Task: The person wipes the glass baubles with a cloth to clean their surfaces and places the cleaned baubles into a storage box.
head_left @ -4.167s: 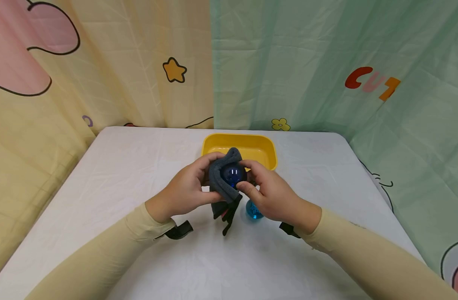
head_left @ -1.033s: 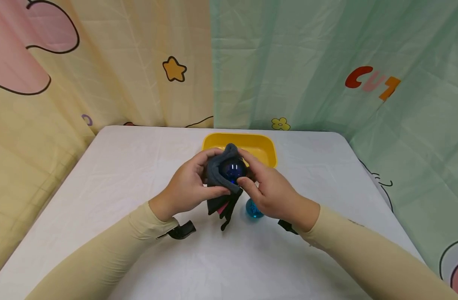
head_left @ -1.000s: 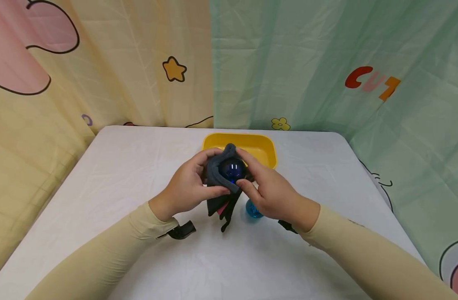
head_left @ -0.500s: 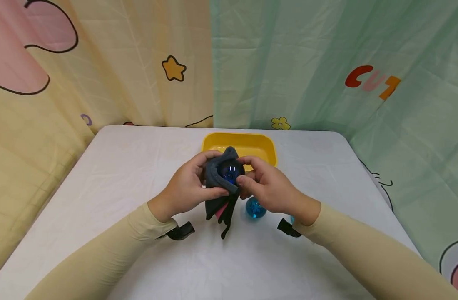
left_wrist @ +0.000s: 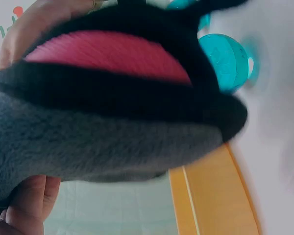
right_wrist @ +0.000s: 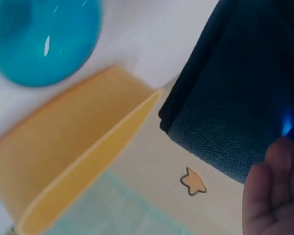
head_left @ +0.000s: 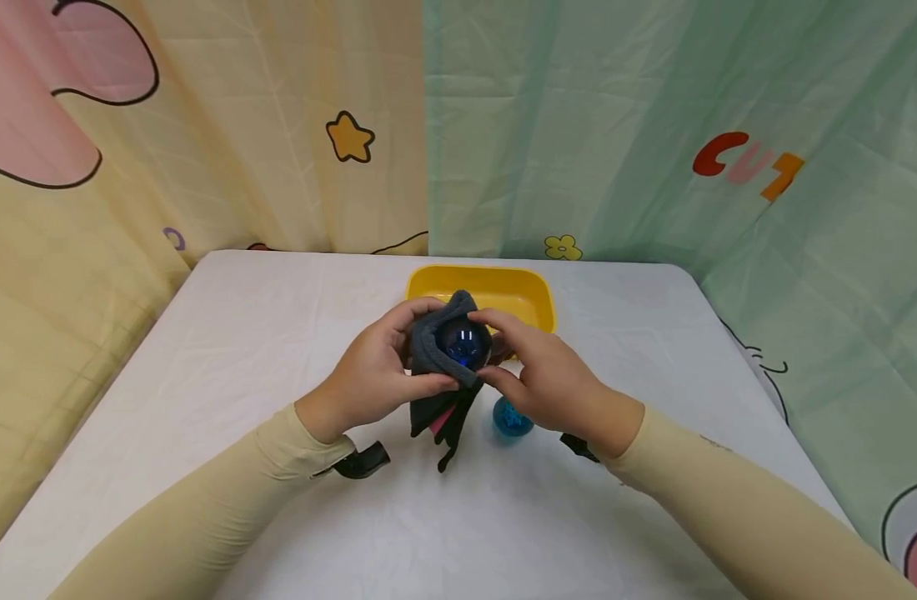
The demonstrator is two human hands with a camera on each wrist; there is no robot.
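A dark blue glassy ball (head_left: 464, 342) sits in the folds of a grey fleece cloth (head_left: 429, 350) with black edging and a pink patch. My left hand (head_left: 372, 367) grips the cloth from the left, thumb in front and fingers behind. From the right, my right hand (head_left: 544, 375) holds the ball between forefinger at its top and thumb at its lower edge. The cloth's loose black ends hang below. In the left wrist view the cloth (left_wrist: 98, 142) fills the middle, hiding the ball. The right wrist view shows fingertips (right_wrist: 281, 161) at the ball's edge.
A light blue clear ball (head_left: 513, 417) lies on the white-covered table (head_left: 458, 533) below my right hand. Behind both hands stands a shallow yellow tray (head_left: 537, 304). Another turquoise object (left_wrist: 203, 18) shows partly behind the cloth in the left wrist view. Curtains (head_left: 616, 125) surround the table.
My right fingers, bunched closer at the ball's right side half a second ago, now spread to its top and lower edge. My left hand keeps its grip on the cloth, almost still.
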